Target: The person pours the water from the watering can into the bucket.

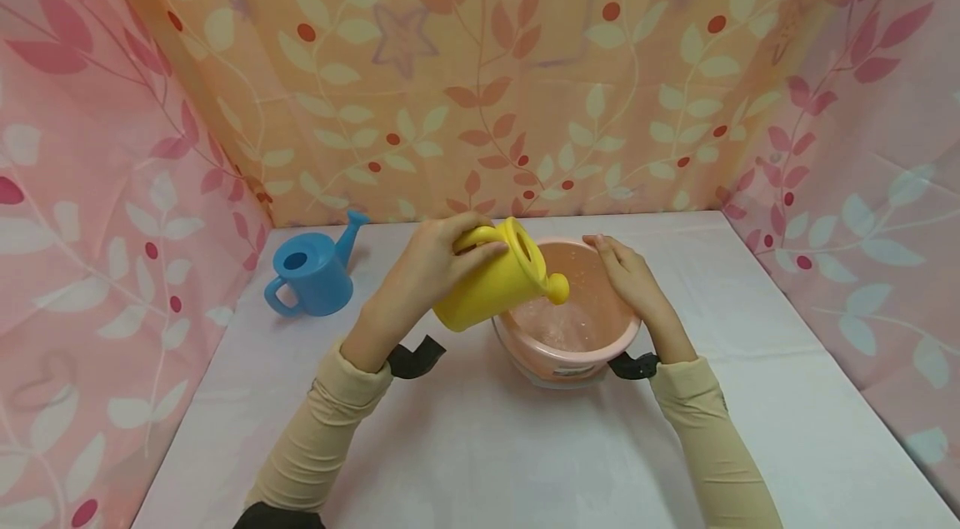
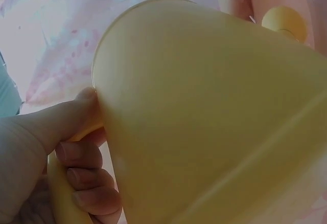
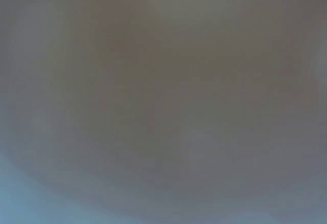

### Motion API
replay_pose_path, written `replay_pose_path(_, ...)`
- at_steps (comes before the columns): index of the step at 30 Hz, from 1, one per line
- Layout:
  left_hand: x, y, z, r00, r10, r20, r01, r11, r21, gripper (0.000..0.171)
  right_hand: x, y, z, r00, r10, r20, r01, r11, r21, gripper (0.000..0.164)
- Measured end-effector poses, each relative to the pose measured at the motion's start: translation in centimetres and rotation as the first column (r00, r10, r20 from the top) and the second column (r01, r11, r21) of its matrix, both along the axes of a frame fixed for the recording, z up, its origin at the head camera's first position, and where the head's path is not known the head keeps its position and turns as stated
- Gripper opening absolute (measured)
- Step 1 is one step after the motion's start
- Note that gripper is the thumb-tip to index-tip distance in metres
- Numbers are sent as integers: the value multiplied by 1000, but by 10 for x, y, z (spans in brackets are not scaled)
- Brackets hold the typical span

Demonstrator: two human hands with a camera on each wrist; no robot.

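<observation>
A small yellow watering can [image 1: 487, 287] is tilted to the right, its round spout head over the opening of a pink basin [image 1: 528, 350]. My left hand [image 1: 427, 258] holds the can by its handle; in the left wrist view the fingers [image 2: 84, 155] curl round that handle, and the can's body fills much of the picture. Clear liquid and droplets show inside the basin. On the basin's right rim rests my right hand [image 1: 630, 279], its fingers fairly straight and reaching toward the far side. The right wrist view is only a blur.
A blue watering can [image 1: 318, 279] stands upright at the back left of the white-covered table [image 1: 480, 454], its spout pointing up and right. Patterned cloth [image 1: 480, 79] hangs behind the table and along both sides. Black straps [image 1: 416, 358] are at both wrists.
</observation>
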State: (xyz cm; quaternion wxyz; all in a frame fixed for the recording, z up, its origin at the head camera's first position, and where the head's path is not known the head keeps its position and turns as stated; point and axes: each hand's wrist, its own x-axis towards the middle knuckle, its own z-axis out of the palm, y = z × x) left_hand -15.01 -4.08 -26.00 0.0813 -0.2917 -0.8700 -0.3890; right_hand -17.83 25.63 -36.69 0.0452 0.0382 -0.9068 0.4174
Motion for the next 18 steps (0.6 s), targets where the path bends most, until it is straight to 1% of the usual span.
replay_pose_path(6,1,0,0,1000,-2,19,2,1000,-6,26,0,0,0,1000,0,-1,0,1000,-4,58)
replay_pose_path(18,1,2,3,1000,-23,-5,23,1000,-9,26,-1,1,-1,1000,0,-5,0,1000,-9,58)
